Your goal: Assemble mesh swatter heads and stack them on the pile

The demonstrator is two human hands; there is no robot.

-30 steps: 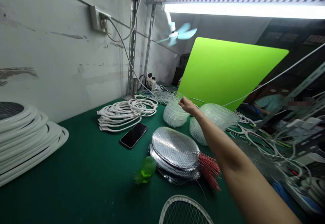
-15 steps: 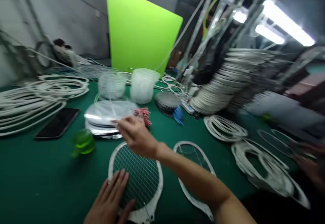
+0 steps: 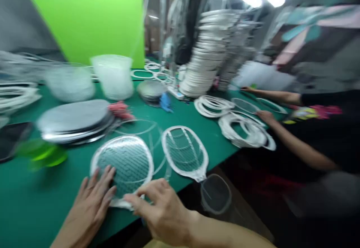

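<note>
In the head view, a white-rimmed mesh racket head [image 3: 126, 162] lies on the green table near its front edge. My left hand [image 3: 94, 195] rests on its lower left part with the fingers stretched out. At the narrow lower end of the rim, my right hand [image 3: 160, 203] is closed, thumb and forefinger pinched together. Whatever is between those fingertips is blurred, too small to make out. A second racket head [image 3: 185, 150], with white strips across its mesh, lies to the right. A third mesh oval [image 3: 216, 194] shows beyond the table edge, below the second.
Stacked silvery mesh sheets [image 3: 75, 117], red wires [image 3: 120, 110] and blue wires [image 3: 165, 102] lie behind. A green translucent piece [image 3: 42, 154] is at left. White rims [image 3: 243, 130] and a tall rim stack [image 3: 206, 53] stand right. A co-worker's hand [image 3: 266, 117] is at far right.
The view has swung to the right. My right hand has come from beside the red wires down to the racket head's lower end. My left hand stays on the mesh.
</note>
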